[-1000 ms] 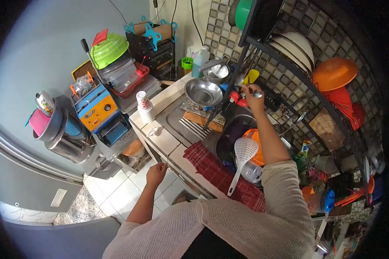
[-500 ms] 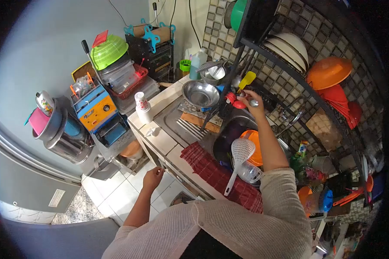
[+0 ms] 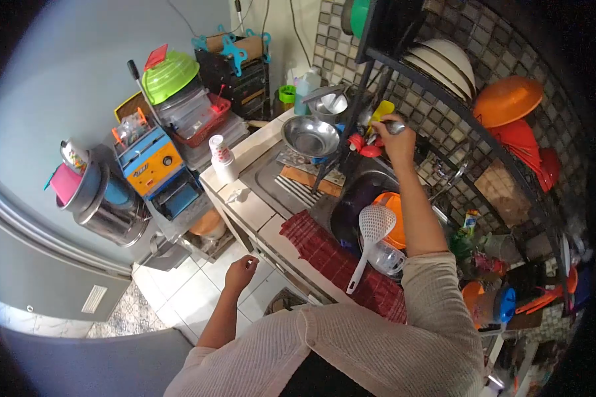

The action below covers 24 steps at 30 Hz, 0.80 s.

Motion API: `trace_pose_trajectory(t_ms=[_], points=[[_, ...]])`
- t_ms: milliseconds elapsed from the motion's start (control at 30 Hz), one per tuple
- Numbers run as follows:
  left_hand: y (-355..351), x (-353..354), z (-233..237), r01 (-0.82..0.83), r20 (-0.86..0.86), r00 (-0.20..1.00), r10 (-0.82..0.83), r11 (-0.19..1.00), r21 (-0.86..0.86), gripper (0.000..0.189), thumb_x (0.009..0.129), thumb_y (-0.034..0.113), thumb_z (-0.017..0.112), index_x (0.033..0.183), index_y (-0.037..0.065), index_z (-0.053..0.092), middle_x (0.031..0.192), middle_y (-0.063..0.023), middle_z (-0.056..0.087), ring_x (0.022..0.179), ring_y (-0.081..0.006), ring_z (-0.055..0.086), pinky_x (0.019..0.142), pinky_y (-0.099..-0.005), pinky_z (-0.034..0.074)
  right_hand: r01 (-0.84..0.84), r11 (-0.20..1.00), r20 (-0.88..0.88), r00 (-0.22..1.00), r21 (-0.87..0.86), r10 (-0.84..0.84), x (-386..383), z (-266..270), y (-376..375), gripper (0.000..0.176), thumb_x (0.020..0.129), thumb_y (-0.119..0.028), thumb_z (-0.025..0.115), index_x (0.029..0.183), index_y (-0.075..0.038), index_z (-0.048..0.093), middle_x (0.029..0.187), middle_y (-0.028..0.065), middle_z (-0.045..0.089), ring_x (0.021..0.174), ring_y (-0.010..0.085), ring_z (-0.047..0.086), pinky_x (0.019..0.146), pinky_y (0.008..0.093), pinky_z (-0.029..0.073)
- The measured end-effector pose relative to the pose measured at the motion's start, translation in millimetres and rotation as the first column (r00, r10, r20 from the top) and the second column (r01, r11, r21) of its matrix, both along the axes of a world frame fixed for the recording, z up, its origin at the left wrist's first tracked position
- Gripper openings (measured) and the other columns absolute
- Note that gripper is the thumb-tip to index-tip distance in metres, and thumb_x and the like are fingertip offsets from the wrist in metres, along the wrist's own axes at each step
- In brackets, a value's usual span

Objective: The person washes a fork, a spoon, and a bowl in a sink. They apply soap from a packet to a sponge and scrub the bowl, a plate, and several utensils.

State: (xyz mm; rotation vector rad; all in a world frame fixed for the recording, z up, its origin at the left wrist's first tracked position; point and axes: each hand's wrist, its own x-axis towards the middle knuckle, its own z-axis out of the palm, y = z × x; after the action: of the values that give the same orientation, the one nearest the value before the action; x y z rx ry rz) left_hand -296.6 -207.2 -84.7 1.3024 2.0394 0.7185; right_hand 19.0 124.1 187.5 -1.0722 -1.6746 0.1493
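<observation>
My right hand is closed on a metal spoon above the utensils at the back of the sink. Beside it stand a yellow utensil and red utensils. My left hand hangs in front of the counter, fingers curled together; whether anything small is between them cannot be made out. A white slotted ladle lies over the sink, near an orange bowl and a clear mug.
A metal bowl sits on the counter's far side. Stacked paper cups stand at its left edge. A red cloth lies along the front. The black rack with white plates overhangs the right side.
My right hand has risen a little, up and to the right, with the spoon, away from the red utensils. The view has shifted slightly. My left hand stays low and curled.
</observation>
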Motion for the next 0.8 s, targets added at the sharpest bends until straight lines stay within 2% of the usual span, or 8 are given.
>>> trace_pose_trajectory(t_ms=[133, 333, 433, 533, 567, 633, 733, 800], points=[[-14, -3, 0, -0.042, 0.063, 0.997, 0.041, 0.999, 0.021, 0.026, 0.087, 0.034, 0.054, 0.094, 0.012, 0.065, 0.068, -0.0084, 0.064, 0.063, -0.0226, 0.063, 0.060, -0.0348, 0.048, -0.044, 0.994, -0.031, 0.999, -0.097, 0.042, -1, 6, 1, 0.025, 0.074, -0.024, 0.073, 0.079, -0.002, 0.063, 0.070, 0.0140, 0.065, 0.063, 0.0209, 0.064, 0.059, 0.0313, 0.048], [-30, -5, 2, -0.151, 0.142, 0.980, 0.138, 0.985, 0.083, 0.026, 0.088, 0.033, 0.053, 0.094, 0.010, 0.064, 0.066, -0.0079, 0.064, 0.063, -0.0207, 0.064, 0.060, -0.0329, 0.048, 0.051, 0.964, -0.013, 0.999, 0.263, -0.049, -12, 6, 13, 0.019, 0.082, -0.022, 0.065, 0.080, -0.003, 0.064, 0.066, 0.0162, 0.063, 0.061, 0.0262, 0.063, 0.056, 0.0346, 0.046], [-38, -5, 9, -0.189, 0.150, 0.973, 0.178, 0.980, 0.067, 0.028, 0.089, 0.032, 0.052, 0.094, 0.008, 0.064, 0.070, -0.0085, 0.064, 0.065, -0.0202, 0.064, 0.062, -0.0323, 0.048, 0.172, 0.971, 0.137, 0.971, 0.163, -0.195, -9, -10, 34, 0.017, 0.085, -0.021, 0.062, 0.082, -0.004, 0.063, 0.065, 0.0169, 0.062, 0.059, 0.0281, 0.062, 0.053, 0.0356, 0.045], [-57, -7, -2, -0.202, 0.207, 0.961, 0.182, 0.976, 0.077, 0.028, 0.090, 0.031, 0.051, 0.096, 0.007, 0.063, 0.074, -0.0088, 0.064, 0.067, -0.0176, 0.063, 0.062, -0.0309, 0.048, 0.187, 0.954, 0.504, 0.816, 0.233, -0.283, -1, -45, 58, 0.019, 0.082, -0.022, 0.066, 0.088, -0.004, 0.060, 0.064, 0.0119, 0.061, 0.054, 0.0244, 0.060, 0.052, 0.0336, 0.046], [-61, -7, -6, -0.230, 0.304, 0.930, 0.207, 0.972, 0.042, 0.029, 0.090, 0.031, 0.050, 0.097, 0.007, 0.063, 0.073, -0.0079, 0.064, 0.066, -0.0160, 0.062, 0.060, -0.0296, 0.047, 0.036, 0.999, 0.211, 0.977, 0.010, -0.037, 0, -43, 58, 0.023, 0.079, -0.021, 0.069, 0.092, -0.005, 0.059, 0.063, 0.0080, 0.059, 0.055, 0.0205, 0.059, 0.053, 0.0311, 0.046], [-68, -9, -15, -0.242, 0.466, 0.864, 0.192, 0.969, 0.049, 0.030, 0.091, 0.032, 0.050, 0.100, 0.007, 0.063, 0.072, -0.0052, 0.061, 0.064, -0.0118, 0.056, 0.056, -0.0256, 0.045, -0.275, 0.914, -0.330, 0.928, -0.298, 0.172, 9, -34, 59, 0.045, 0.071, -0.018, 0.077, 0.107, -0.005, 0.053, 0.077, 0.0021, 0.057, 0.061, 0.0100, 0.055, 0.056, 0.0247, 0.047], [-77, -5, -17, -0.271, 0.475, 0.830, 0.294, 0.955, -0.118, 0.029, 0.091, 0.032, 0.050, 0.101, 0.007, 0.062, 0.072, -0.0039, 0.060, 0.061, -0.0109, 0.053, 0.054, -0.0244, 0.043, -0.340, 0.937, -0.407, 0.870, -0.084, 0.279, 7, -16, 34, 0.059, 0.072, -0.017, 0.076, 0.120, -0.006, 0.044, 0.091, 0.0063, 0.056, 0.067, 0.0081, 0.055, 0.059, 0.0229, 0.046], [-76, 4, -14, -0.276, 0.506, 0.804, 0.314, 0.949, -0.151, 0.029, 0.091, 0.031, 0.050, 0.102, 0.008, 0.062, 0.071, -0.0035, 0.060, 0.059, -0.0106, 0.051, 0.053, -0.0240, 0.043, -0.204, 0.977, -0.274, 0.945, -0.059, 0.181, -1, 12, -6, 0.073, 0.072, -0.016, 0.076, 0.130, -0.007, 0.034, 0.108, 0.0093, 0.052, 0.069, 0.0094, 0.055, 0.062, 0.0241, 0.047]])
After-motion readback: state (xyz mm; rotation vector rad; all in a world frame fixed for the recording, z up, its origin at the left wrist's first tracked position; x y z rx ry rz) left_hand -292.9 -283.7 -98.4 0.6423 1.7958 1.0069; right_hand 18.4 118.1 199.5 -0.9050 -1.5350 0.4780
